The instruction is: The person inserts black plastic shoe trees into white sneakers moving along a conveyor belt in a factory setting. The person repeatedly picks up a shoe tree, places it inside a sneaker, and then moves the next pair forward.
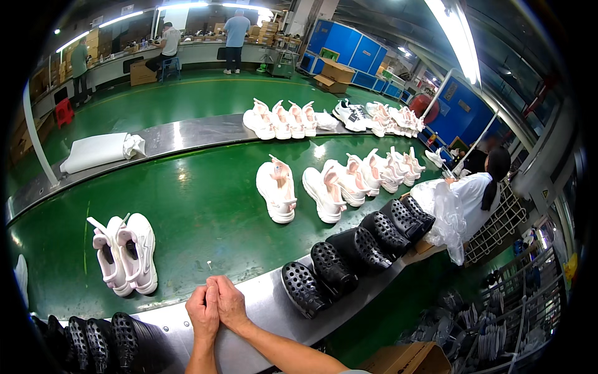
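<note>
White shoe pair point(126, 253) lies on the green conveyor belt point(205, 212), left of the hands. Left hand point(202, 312) and right hand point(229, 303) rest clasped together on the steel worktop point(261, 305) edge, fingers closed, holding nothing. Black perforated clogs point(330, 268) nearby.

The left hand point(203, 311) and right hand point(229, 303) rest clasped together, empty, on the metal edge rail point(265, 305) of the green conveyor belt point(199, 206) at 6 o'clock. A pair of white shoes point(124, 252) lies on the belt at 10 o'clock from the hands. A row of black perforated clogs point(349, 255) lines the rail at 2 o'clock, and more white shoes point(336, 181) sit beyond at 1 o'clock.
</note>
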`<state>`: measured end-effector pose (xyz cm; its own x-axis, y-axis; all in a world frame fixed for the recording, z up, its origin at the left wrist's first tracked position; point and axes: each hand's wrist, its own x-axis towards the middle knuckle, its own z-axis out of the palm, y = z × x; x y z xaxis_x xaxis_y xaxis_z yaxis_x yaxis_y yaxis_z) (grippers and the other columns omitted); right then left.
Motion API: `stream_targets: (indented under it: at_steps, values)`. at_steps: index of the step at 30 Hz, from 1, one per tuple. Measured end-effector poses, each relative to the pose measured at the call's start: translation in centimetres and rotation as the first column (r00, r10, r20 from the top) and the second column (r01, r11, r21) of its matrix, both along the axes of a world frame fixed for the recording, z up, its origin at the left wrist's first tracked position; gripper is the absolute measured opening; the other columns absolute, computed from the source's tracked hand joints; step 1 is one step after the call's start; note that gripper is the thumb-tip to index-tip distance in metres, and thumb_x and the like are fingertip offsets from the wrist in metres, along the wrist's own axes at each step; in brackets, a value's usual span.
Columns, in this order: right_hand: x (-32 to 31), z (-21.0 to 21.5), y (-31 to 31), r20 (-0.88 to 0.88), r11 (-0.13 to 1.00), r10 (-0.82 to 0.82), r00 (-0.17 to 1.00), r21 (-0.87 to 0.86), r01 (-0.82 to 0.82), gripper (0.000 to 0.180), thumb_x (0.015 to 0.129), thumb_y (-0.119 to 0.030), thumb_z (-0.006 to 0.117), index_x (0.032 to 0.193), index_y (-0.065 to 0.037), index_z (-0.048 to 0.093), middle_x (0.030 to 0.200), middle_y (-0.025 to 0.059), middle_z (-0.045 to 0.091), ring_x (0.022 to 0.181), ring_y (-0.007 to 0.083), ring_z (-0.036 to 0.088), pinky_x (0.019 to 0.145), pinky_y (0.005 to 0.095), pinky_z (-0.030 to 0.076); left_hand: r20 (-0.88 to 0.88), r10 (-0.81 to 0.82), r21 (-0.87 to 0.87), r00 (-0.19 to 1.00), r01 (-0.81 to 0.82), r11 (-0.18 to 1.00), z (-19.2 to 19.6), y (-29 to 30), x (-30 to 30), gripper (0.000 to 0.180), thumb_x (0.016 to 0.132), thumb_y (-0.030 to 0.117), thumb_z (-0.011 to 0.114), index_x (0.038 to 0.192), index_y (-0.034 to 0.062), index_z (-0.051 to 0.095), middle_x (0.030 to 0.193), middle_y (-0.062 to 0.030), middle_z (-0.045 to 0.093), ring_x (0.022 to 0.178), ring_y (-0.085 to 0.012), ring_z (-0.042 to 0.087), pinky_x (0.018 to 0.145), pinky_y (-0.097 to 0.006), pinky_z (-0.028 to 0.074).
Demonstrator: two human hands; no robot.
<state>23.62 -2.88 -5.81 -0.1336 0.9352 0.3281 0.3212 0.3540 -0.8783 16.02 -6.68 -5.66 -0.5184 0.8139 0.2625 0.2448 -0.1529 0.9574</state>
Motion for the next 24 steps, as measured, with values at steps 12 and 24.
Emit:
stream_targets:
  at_steps: [12,24]
  values:
    - [0.4,-0.7,0.5,0.022,1.000,-0.008,1.000,-0.016,0.009,0.023,0.102,-0.027,0.055,0.105,-0.005,0.063,0.095,0.0160,0.067,0.085,0.0372,0.066,0.071,0.0423,0.053,-0.004,-0.010,-0.005,1.000,0.010,1.000,-0.3,0.2,0.4,0.028,0.099,0.021,0.063,0.085,-0.0029,0.065,0.069,-0.0103,0.061,0.064,-0.0160,0.054,0.060,-0.033,0.045]
    - [1.1,-0.4,0.7,0.006,1.000,0.008,1.000,0.001,-0.008,0.024,0.103,-0.027,0.054,0.104,-0.004,0.062,0.095,0.0161,0.065,0.084,0.0374,0.065,0.071,0.0425,0.053,-0.004,-0.006,0.010,1.000,0.006,1.000,0.3,0.6,1.1,0.030,0.100,0.023,0.063,0.082,-0.0023,0.063,0.068,-0.0094,0.060,0.062,-0.0151,0.053,0.059,-0.032,0.045]
